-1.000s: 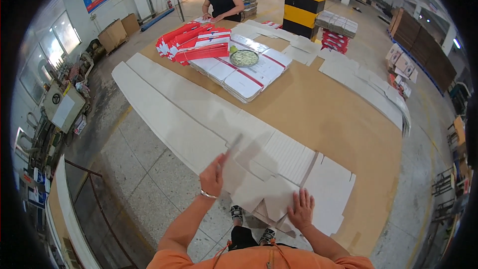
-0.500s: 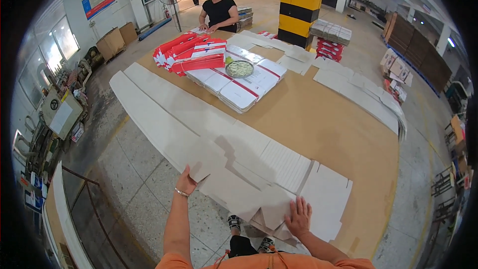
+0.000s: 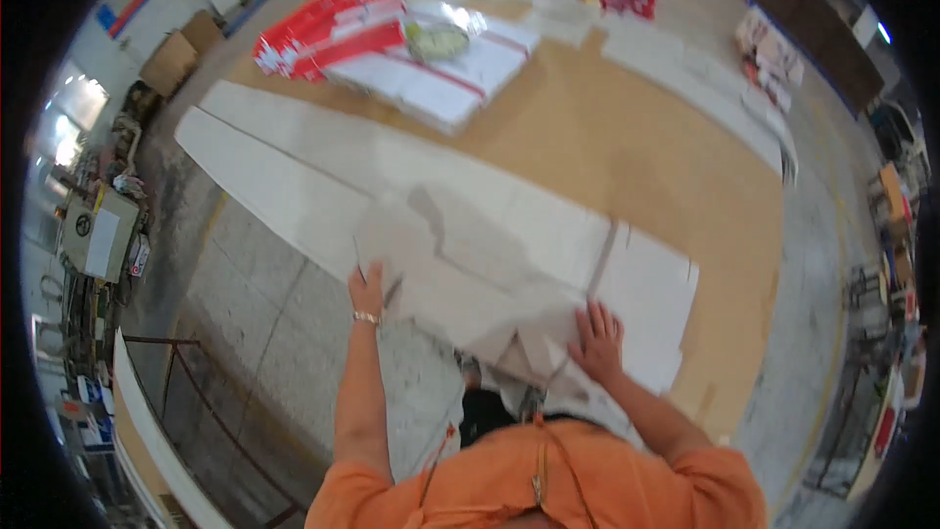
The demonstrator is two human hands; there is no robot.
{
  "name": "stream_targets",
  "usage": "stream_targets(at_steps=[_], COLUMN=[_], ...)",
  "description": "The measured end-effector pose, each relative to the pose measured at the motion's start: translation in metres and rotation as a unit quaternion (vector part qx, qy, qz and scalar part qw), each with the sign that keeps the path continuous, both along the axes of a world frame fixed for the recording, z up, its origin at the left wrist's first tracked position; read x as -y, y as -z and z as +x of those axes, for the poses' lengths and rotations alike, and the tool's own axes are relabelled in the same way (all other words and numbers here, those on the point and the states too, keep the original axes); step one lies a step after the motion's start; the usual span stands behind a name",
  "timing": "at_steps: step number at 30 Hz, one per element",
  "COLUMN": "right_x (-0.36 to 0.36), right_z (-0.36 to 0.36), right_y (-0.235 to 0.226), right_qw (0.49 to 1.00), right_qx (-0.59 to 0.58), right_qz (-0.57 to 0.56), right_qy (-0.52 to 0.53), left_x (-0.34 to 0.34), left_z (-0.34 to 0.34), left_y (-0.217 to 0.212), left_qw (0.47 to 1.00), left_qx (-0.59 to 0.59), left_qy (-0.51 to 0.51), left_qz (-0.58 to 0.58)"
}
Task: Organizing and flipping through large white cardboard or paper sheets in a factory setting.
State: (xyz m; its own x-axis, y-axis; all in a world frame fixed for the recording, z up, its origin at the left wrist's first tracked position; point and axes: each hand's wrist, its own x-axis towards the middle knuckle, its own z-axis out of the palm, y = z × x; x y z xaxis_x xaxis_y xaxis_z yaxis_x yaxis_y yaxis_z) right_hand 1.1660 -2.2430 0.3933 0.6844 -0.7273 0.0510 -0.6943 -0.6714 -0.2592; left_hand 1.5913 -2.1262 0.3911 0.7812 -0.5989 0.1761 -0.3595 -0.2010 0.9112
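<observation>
Several grey-white cardboard sheets (image 3: 441, 289) with notched edges overlap along the near side of a brown table (image 3: 676, 167); the left hand (image 3: 366, 284) grips a near edge, the right hand (image 3: 599, 345) lies flat on them, fingers slightly apart. Far left, red-and-white packaging (image 3: 333, 34) (its print is blurred) partly covers a strapped white stack (image 3: 431, 98).

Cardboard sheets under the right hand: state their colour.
Pale greyish white: the cardboard sheets under the right hand, best seen in the head view.
</observation>
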Motion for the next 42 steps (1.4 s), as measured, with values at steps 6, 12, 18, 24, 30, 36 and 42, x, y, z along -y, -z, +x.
stream_targets(at_steps=[6,12,18,24,30,36,42], right_x=[0.003,-0.014,-0.013,-0.006,-0.003,-0.004,-0.004], right_z=[0.000,-0.018,-0.016,-0.009,-0.005,-0.006,-0.016], right_y=[-0.008,0.005,-0.004,-0.004,-0.003,0.006,0.006], right_qw=[0.999,1.000,1.000,1.000,1.000,0.999,0.998], right_qx=[0.020,-0.003,-0.011,0.001,0.005,0.025,0.034], right_qz=[-0.030,-0.003,0.013,-0.009,-0.013,-0.008,-0.034], right_qy=[0.010,0.018,0.026,0.016,0.016,0.035,0.045], left_x=[0.006,-0.016,-0.021,-0.039,-0.049,-0.019,-0.015], left_z=[-0.100,-0.209,-0.161,-0.034,-0.043,-0.071,-0.144], left_y=[-0.126,-0.155,-0.156,-0.062,0.034,0.002,-0.078], left_qw=[0.963,0.856,0.955,0.789,0.727,0.907,0.981], left_qx=[0.161,0.387,0.084,-0.472,-0.576,-0.374,0.098], left_qy=[0.094,0.337,0.282,0.323,0.155,0.005,0.165], left_qz=[0.194,0.062,0.024,-0.224,-0.341,-0.193,0.036])
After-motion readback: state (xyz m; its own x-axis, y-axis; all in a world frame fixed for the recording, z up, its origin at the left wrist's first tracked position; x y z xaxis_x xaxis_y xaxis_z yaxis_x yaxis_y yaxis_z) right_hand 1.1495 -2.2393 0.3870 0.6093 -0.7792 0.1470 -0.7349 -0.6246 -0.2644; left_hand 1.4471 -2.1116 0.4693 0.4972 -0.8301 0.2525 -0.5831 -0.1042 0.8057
